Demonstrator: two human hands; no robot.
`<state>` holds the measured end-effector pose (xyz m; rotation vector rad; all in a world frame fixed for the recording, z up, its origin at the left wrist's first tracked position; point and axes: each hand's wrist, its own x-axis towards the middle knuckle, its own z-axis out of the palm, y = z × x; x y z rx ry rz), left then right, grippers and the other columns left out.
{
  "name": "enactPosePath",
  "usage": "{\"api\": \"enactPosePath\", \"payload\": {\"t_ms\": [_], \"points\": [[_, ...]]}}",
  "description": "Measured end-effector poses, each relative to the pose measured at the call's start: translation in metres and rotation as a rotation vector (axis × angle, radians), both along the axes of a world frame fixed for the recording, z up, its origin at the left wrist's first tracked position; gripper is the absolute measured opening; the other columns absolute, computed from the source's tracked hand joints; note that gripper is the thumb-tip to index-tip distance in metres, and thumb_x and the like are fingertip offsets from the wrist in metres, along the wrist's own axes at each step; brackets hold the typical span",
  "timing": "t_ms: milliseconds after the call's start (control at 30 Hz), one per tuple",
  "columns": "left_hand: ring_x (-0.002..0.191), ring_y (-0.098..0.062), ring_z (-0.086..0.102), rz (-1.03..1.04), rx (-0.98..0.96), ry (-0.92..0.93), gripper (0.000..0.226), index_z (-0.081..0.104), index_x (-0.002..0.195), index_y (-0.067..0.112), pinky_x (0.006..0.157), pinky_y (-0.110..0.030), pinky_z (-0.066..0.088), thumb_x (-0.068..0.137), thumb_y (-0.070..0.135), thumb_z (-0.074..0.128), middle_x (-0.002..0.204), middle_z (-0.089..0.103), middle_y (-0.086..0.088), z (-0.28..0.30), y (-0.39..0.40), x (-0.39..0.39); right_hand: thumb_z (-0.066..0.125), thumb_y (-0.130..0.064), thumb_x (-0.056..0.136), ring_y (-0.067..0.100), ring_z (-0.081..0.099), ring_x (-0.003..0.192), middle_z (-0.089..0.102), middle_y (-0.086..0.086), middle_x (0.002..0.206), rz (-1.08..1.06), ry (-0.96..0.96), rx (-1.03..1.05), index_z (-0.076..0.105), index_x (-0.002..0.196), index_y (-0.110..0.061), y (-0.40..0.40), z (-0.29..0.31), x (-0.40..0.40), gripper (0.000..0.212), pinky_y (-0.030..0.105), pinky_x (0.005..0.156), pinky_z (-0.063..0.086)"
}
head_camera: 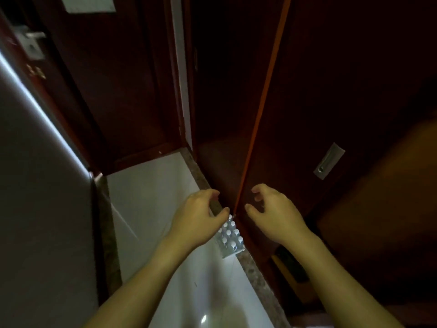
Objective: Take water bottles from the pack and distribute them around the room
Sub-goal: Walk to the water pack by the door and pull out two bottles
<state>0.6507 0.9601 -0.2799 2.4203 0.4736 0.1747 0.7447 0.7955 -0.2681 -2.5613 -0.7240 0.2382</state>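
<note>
Two empty hands, left (pixel 198 216) and right (pixel 272 214), are being held loosely curled above the pack (pixel 230 237) on the floor (pixel 151 200); seemingly wrapped, it could be snagged and toppled in this dimness.

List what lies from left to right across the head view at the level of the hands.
Grey wall → white floor tiles → left hand → pack of water bottles → right hand → dark wooden sliding door with its metal recessed handle.
</note>
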Motion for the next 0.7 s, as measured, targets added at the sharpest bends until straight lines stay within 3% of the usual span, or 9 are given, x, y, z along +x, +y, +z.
{"api": "enactPosePath", "payload": {"t_ms": [200,333,467,567,700], "points": [[0.100,-0.010,0.061,-0.048,-0.026,0.135,0.041,0.063,0.123,0.024,0.082,-0.026,0.051,0.086,0.041,0.067,0.117,0.067,0.006,-0.087,0.030,0.088,0.060,-0.037,0.091,0.020,0.064,0.101,0.065,0.000,0.114,-0.085,0.186,0.033,0.058,0.124,-0.018,0.040,-0.116,0.077,0.038,0.029,0.082,0.049],[0.111,-0.007,0.058,-0.026,-0.019,0.217,0.047,0.059,0.129,0.028,0.088,-0.021,0.046,0.086,0.044,0.067,0.125,0.063,0.012,-0.167,0.057,0.141,0.055,-0.042,0.089,0.022,0.061,0.112,0.061,0.001,0.126,-0.057,0.329,0.007,0.051,0.133,-0.021,0.063,-0.215,0.128,0.049,0.040,0.093,0.052],[0.116,-0.004,0.056,0.017,-0.064,0.313,0.054,0.054,0.134,0.031,0.091,-0.017,0.043,0.085,0.050,0.066,0.130,0.060,0.014,-0.252,0.078,0.179,0.061,-0.046,0.086,0.015,0.061,0.112,0.065,-0.006,0.120,-0.193,0.428,0.047,0.054,0.132,-0.022,0.074,-0.303,0.160,0.052,0.029,0.095,0.047],[0.115,-0.004,0.056,0.033,-0.123,0.360,0.054,0.054,0.133,0.032,0.088,-0.014,0.039,0.084,0.050,0.067,0.127,0.059,0.014,-0.318,0.088,0.206,0.068,-0.038,0.087,0.013,0.057,0.114,0.061,-0.008,0.118,-0.312,0.504,0.010,0.052,0.133,-0.023,0.082,-0.370,0.178,0.051,0.020,0.093,0.039],[0.107,-0.005,0.059,0.015,-0.191,0.359,0.043,0.063,0.122,0.029,0.088,-0.021,0.047,0.083,0.045,0.070,0.115,0.064,0.013,-0.428,0.098,0.238,0.071,-0.036,0.083,0.015,0.058,0.112,0.054,-0.014,0.110,-0.434,0.531,-0.015,0.054,0.131,-0.021,0.090,-0.479,0.190,0.052,0.028,0.096,0.045]]}}
